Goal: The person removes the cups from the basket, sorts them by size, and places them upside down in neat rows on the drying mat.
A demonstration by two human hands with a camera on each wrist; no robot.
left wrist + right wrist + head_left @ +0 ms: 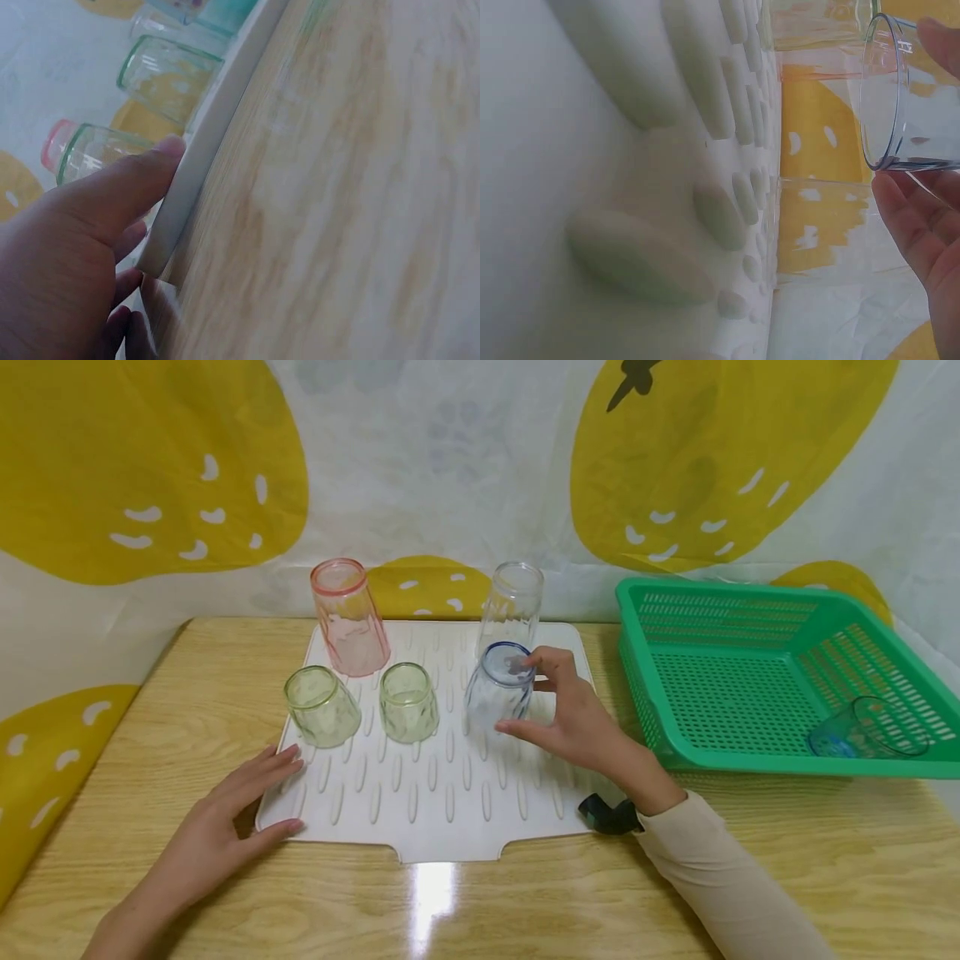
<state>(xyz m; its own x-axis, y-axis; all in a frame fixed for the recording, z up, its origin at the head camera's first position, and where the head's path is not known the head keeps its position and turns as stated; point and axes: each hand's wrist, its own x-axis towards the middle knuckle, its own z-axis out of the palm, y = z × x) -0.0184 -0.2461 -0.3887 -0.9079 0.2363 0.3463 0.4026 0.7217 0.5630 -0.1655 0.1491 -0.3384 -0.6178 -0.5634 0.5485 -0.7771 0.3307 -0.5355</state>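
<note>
My right hand holds a clear glass with a blue tint between thumb and fingers, its base up. In the right wrist view the glass's rim faces the white ridged drying mat, with a gap between them. Behind it stands a tall clear glass, upside down. A tall pink glass and two short green glasses, one at left and one nearer the middle, also stand upside down on the mat. My left hand touches the mat's front left corner, fingers extended.
A green perforated basket stands on the right of the wooden table. Inside it lies a blue-tinted glass on its side. A cloth with yellow fruit shapes hangs behind. A black device is at my right wrist.
</note>
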